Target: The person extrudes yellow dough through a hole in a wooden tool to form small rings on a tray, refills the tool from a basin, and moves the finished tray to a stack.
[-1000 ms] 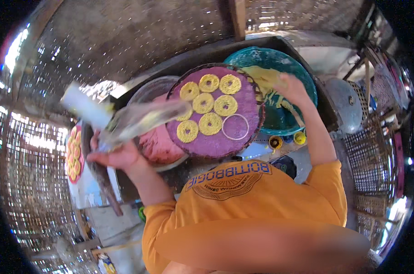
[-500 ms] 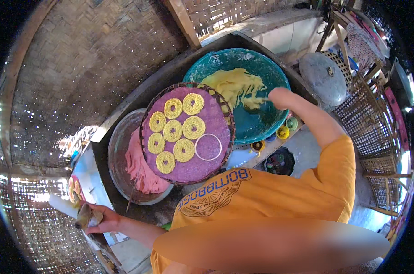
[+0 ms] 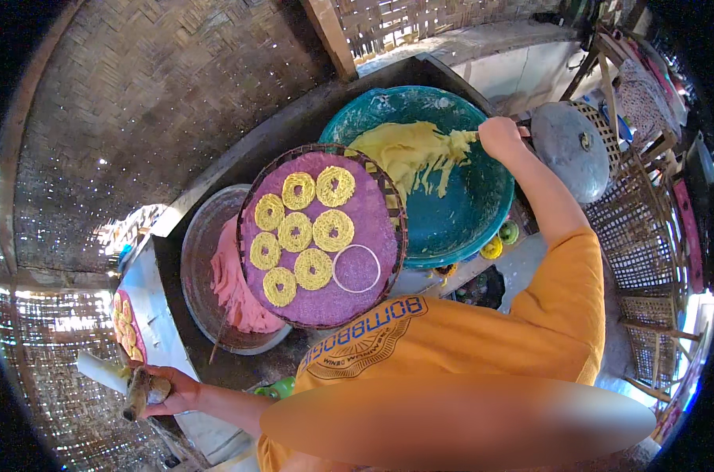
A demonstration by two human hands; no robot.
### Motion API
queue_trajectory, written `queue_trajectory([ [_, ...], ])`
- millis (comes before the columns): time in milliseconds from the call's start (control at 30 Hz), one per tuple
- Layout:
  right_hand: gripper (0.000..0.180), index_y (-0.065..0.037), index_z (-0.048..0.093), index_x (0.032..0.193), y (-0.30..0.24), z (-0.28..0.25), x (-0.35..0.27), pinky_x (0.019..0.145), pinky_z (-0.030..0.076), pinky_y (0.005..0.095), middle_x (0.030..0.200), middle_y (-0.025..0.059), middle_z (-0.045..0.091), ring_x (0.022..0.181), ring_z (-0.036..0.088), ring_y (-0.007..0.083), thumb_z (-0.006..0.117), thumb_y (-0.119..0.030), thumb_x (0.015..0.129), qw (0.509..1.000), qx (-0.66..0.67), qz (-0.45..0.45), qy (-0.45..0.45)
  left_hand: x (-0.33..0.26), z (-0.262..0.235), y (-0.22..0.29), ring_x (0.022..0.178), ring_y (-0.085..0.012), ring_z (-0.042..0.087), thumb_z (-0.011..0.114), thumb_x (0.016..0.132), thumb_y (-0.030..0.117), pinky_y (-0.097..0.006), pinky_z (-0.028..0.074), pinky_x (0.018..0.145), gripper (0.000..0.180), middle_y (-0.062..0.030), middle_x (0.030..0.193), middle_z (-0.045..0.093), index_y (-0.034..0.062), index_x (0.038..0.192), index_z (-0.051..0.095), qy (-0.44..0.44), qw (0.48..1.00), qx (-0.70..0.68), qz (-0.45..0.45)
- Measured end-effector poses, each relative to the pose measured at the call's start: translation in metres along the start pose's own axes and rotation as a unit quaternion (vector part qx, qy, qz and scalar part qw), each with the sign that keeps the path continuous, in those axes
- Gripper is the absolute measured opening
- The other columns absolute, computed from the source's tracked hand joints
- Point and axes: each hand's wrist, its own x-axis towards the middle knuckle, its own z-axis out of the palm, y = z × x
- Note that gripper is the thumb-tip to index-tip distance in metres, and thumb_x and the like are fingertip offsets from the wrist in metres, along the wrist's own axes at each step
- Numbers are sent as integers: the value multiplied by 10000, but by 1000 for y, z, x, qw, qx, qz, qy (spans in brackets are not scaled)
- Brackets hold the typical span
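Observation:
My left hand point(image 3: 176, 391) is closed around a press-like tool with a white tube point(image 3: 101, 371) and a wooden crosspiece point(image 3: 139, 396), held off to the left. My right hand point(image 3: 499, 139) grips a short wooden stick or spatula point(image 3: 524, 132) at the far right rim of a teal basin point(image 3: 459, 228). Sticky yellow dough point(image 3: 396, 153) clings to its tip and stretches back into the basin. A round woven tray point(image 3: 325, 311) with a purple surface overlaps the basin. Several yellow lacy dough rings point(image 3: 333, 230) lie on it beside a thin white hoop point(image 3: 357, 267).
A metal basin point(image 3: 196, 236) with pink dough point(image 3: 235, 283) sits partly under the tray. Further left is another tray of yellow rings point(image 3: 127, 322). A large metal lid point(image 3: 566, 149) stands right of my hand, and small containers point(image 3: 492, 248) lie below the teal basin.
My right hand has risen from inside the basin toward its rim, lifting dough into strands. My left hand has dropped slightly, and its tool's angle has shifted.

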Motion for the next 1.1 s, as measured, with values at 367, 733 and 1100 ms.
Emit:
queue_trajectory([
  [367, 152, -36, 670, 754, -15, 26, 20, 682, 509, 372, 838, 167, 643, 788, 637, 283, 547, -110, 704, 996, 4, -90, -26, -4, 5, -14, 1220, -335, 357, 673, 718, 396, -502, 438, 890, 767, -147, 1337, 355, 128, 1332, 299, -67, 994, -27, -80],
  [733, 170, -55, 639, 805, -17, 65, 7, 632, 508, 388, 811, 143, 635, 741, 629, 294, 562, -47, 654, 985, 27, -154, -77, -5, -1, -36, 1206, -335, 377, 640, 737, 283, -486, 447, 892, 750, -205, 1300, 380, 30, 1331, 259, 13, 996, -77, -52],
  [1100, 135, -73, 648, 762, -3, 36, -28, 611, 497, 395, 715, 120, 625, 715, 626, 289, 587, -92, 643, 982, -49, -181, 0, -12, 1, -8, 1223, -348, 342, 693, 688, 416, -493, 408, 929, 799, -171, 1299, 394, 62, 1301, 321, -24, 980, -139, -138],
])
